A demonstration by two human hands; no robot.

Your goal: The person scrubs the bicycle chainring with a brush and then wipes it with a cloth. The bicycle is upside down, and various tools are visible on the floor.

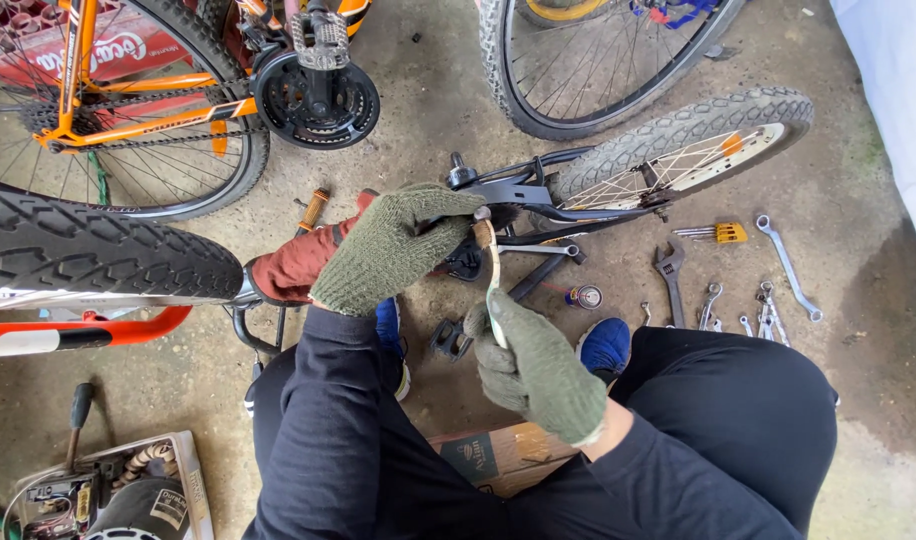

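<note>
Brush: a small pale-handled brush (493, 285) sits at frame centre, its handle running from about 6 o'clock up to 12 o'clock, its dark bristle end at the top against the bike frame.
Right hand: the gloved right hand (540, 368) is closed around the lower end of the brush handle; the brush rises from this grip toward 12 o'clock.
Left hand: the gloved left hand (393, 247) lies at 10 o'clock from the brush, fingers curled over the dark bike frame (538, 192) and a reddish cloth (296, 265); it looks clamped there, though the fingertips are hidden.
Key relation: bristles meet the frame just right of the left hand's fingertips, so the left hand is nearer the contact spot, the right hand nearer the handle's tail.
Small wheel: a knobby tyre with pale spokes (693, 145) extends from the frame toward 2 o'clock.
Can: a small round can (584, 296) stands on the floor at 3 o'clock from the brush; its contents cannot be made out.
Tools: spanners (786, 265) and a yellow-handled key set (723, 233) lie spread at 3 o'clock, well apart from both hands.
Box: a cardboard box (503, 458) rests between the knees at 6 o'clock; what it holds is hidden.
Orange bicycle: orange bicycle (128, 110) at 10 o'clock.
</note>
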